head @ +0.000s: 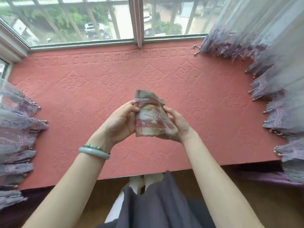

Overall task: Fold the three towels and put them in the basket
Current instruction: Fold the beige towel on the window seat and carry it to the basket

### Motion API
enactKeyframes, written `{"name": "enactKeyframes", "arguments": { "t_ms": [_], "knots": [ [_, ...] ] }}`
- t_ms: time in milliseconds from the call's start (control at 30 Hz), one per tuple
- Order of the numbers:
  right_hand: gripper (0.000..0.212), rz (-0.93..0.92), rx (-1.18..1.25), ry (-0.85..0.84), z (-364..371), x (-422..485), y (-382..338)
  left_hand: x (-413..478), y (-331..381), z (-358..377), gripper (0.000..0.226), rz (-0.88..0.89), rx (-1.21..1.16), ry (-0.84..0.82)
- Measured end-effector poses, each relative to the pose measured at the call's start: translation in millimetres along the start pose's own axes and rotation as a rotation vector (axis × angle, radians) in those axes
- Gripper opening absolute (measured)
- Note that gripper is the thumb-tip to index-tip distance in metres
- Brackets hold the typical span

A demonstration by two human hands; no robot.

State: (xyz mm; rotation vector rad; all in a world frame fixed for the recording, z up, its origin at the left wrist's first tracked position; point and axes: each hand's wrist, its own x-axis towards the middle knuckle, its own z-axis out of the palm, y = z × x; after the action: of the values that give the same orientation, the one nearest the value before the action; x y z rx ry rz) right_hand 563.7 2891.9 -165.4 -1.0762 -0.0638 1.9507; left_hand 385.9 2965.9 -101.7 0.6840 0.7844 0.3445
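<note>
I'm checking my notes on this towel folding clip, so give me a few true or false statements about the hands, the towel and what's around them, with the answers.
1. The left hand and the right hand both hold the checked towel. True.
2. The towel lies spread flat on the red mat. False: it is folded small and held in the hands.
3. A basket stands on the mat. False: no basket is in view.
4. Bracelets sit on the left wrist. True.
5. The curtains hang on the right side only. False: they hang on both sides.
</note>
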Motion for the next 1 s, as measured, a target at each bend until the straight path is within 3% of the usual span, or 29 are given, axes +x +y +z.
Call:
{"name": "enactKeyframes", "arguments": {
  "t_ms": [133,300,433,533,833,1000],
  "knots": [
    [0.04,-0.157,-0.009,-0.017,16.4,-54.1,-14.3,-26.2,20.2,17.8,0.045,0.036,0.048,-0.085],
    [0.041,-0.335,-0.193,0.185,32.0,-113.2,-8.1,-48.1,31.1,22.8,0.056,-0.034,0.185,-0.156],
    [0.04,-0.413,-0.161,0.241,44.2,-161.0,17.5,-63.3,34.3,32.3,0.06,-0.085,0.29,-0.283],
    [0.038,-0.448,-0.091,0.388,50.1,-196.8,41.6,-67.5,27.1,51.0,0.057,-0.155,0.339,-0.383],
    [0.042,-0.648,0.19,0.692,17.8,-334.0,110.3,-74.4,-22.2,193.2,0.053,-0.354,0.627,-0.691],
    [0.043,-0.781,0.371,0.769,-19.3,-411.1,154.9,-81.1,-73.2,286.7,0.044,-0.458,0.719,-0.873]
  ]
}}
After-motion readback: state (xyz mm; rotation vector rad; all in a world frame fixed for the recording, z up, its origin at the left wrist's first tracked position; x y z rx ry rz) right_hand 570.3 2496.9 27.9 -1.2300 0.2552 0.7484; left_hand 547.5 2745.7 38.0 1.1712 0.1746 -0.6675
